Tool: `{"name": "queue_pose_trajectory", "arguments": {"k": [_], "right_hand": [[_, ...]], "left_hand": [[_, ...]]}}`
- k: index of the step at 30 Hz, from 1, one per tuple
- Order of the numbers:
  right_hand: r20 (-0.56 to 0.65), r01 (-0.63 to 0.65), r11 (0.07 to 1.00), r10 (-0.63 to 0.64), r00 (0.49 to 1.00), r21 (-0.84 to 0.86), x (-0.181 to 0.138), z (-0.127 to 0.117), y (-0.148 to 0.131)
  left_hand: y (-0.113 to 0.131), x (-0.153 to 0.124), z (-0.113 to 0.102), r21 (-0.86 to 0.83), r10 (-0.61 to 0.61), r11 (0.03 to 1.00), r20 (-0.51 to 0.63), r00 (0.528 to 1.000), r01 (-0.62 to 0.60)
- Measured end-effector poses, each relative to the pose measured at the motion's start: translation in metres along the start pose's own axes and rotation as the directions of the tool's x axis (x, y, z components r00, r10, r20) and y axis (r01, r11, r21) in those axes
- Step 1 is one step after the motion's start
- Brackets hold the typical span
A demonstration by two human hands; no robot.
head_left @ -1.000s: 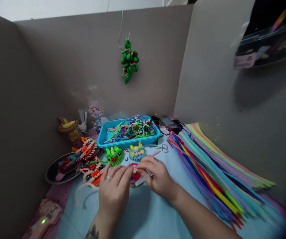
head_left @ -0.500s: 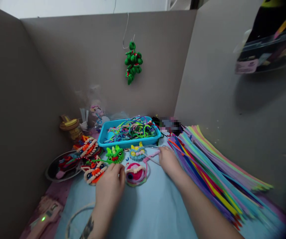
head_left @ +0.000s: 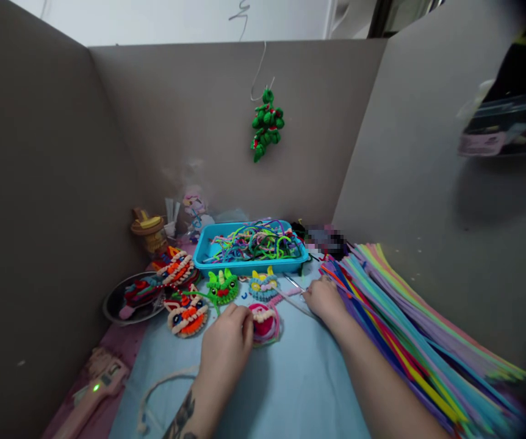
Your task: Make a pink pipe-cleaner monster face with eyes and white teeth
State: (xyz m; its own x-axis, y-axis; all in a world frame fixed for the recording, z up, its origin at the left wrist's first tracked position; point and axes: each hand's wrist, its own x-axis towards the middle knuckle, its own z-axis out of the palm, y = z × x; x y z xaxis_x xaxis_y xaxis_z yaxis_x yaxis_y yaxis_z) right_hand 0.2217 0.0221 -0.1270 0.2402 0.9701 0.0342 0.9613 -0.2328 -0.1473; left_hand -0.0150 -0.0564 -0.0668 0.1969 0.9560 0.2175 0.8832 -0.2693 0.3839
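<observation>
My left hand [head_left: 227, 341] is closed in a pinch at the left edge of a round pink chenille piece [head_left: 265, 324] with a cream trim, covering part of it. Whatever the fingertips pinch is hidden. My right hand [head_left: 326, 300] is closed around a thin, pointed metal tool [head_left: 294, 282], its tip towards the upper left. Close to these fingers lie a pale strip [head_left: 293, 301] and a pink fuzzy strip [head_left: 285, 295]. Behind the pink piece lie a light-blue and yellow chenille face [head_left: 263, 286] and a green one [head_left: 223, 288]. An orange and cream face [head_left: 188, 317] rests left of my left hand.
A blue tray [head_left: 249, 267] holds tangled chenille offcuts. Bundles of coloured chenille stems [head_left: 395, 329] lie along the right. At left are a metal bowl [head_left: 115, 317], a yellow-lidded cup [head_left: 151, 231] and a pink device [head_left: 100, 390]. A green ornament [head_left: 267, 125] hangs behind.
The whole view has shifted, so things appear further right. My left hand has come over the pink piece's left edge. The metal tool in my right hand has tilted, its tip pointing more upward.
</observation>
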Motion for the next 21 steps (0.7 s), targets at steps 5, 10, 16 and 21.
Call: {"name": "queue_pose_trajectory", "arguments": {"k": [5, 10, 16, 21], "right_hand": [[0.069, 0.035, 0.999, -0.035, 0.997, 0.001, 0.001, 0.002, 0.003], [0.070, 0.007, 1.000, -0.008, 0.997, 0.015, -0.001, -0.001, 0.003], [-0.003, -0.020, 0.999, 0.020, 1.000, 0.042, -0.002, -0.009, 0.004], [-0.111, -0.044, 0.993, 0.056, 0.992, 0.108, -0.014, -0.021, 0.001]], "left_hand": [[0.000, -0.001, 0.001, -0.024, 0.042, 0.999, -0.075, 0.996, -0.044], [-0.002, -0.002, 0.003, -0.076, 0.059, 0.995, -0.150, 0.987, -0.071], [-0.005, -0.002, 0.003, -0.161, 0.040, 0.984, -0.211, 0.977, -0.076], [-0.011, 0.000, 0.002, -0.209, 0.046, 0.971, -0.319, 0.947, -0.117]]}}
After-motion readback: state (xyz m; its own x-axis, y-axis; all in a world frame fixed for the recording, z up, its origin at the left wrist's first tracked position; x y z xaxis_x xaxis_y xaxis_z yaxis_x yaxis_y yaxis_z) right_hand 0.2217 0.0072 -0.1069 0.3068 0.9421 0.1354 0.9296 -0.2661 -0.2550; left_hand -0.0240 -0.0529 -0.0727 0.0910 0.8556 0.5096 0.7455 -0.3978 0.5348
